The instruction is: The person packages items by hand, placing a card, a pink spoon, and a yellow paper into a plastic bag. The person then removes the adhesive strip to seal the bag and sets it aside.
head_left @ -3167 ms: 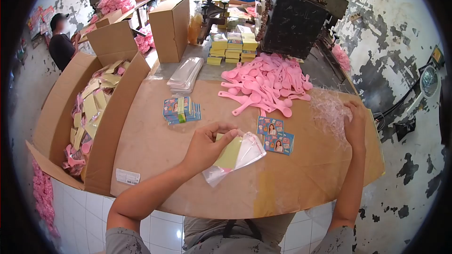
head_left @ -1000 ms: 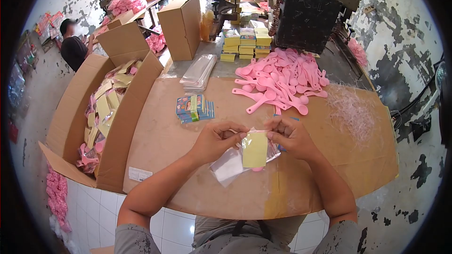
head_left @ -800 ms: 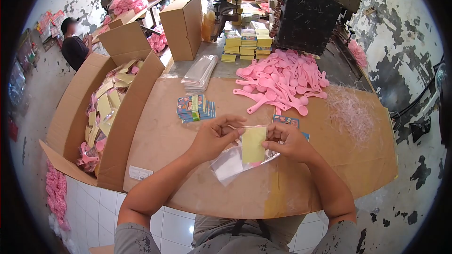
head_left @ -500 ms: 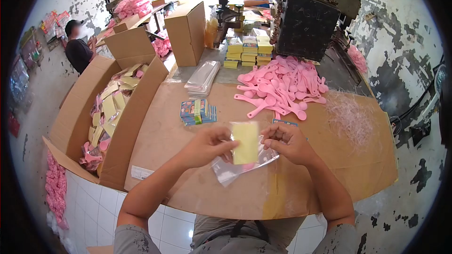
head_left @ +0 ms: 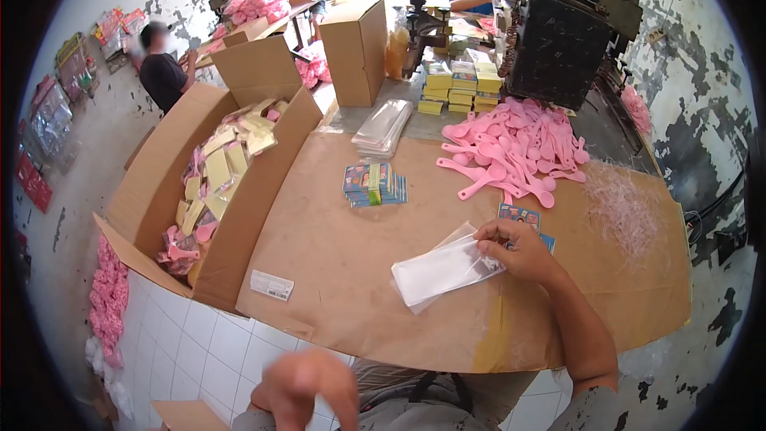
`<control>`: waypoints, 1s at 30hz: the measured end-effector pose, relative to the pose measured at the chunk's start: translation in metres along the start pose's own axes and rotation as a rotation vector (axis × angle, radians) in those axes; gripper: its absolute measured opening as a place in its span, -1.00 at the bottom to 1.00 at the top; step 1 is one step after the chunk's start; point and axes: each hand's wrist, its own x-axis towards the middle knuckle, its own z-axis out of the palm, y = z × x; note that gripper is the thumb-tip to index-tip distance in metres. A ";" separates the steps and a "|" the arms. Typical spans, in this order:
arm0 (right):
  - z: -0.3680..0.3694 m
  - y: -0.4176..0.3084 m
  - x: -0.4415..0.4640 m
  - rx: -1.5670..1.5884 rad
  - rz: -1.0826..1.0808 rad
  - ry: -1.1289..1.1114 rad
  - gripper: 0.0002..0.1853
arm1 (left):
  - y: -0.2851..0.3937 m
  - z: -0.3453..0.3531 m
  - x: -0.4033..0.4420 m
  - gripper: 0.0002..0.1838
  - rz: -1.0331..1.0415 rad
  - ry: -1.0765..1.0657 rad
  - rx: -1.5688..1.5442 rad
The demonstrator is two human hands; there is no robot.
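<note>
On the near side of the pink spoon pile [head_left: 519, 148], some clear plastic bags [head_left: 443, 273] are lying on the cardboard sheet [head_left: 319, 271], their long axis running mostly sideways, the right end angling slightly toward the pile. The right hand [head_left: 515, 249] is the nearer one, pinching that right end between thumb and fingers and partly covering the loose printed cards [head_left: 519, 214] just nearside of the pile. The left hand [head_left: 309, 383] is hovering well apart, left of the pile and past the sheet's near edge, blurring too much to tell whether it is holding anything. Banded cards [head_left: 375, 183] are resting left of the pile
</note>
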 end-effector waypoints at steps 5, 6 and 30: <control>0.003 -0.013 0.002 -0.021 0.023 0.000 -0.79 | 0.007 0.033 0.033 -0.17 0.115 -0.412 -0.135; 0.004 -0.012 0.001 -0.034 -0.007 0.004 -0.79 | 0.005 0.036 0.034 -0.17 0.123 -0.407 -0.160; -0.003 -0.015 -0.005 -0.090 -0.108 0.016 -0.81 | -0.018 0.045 0.050 -0.26 0.102 -0.504 -0.216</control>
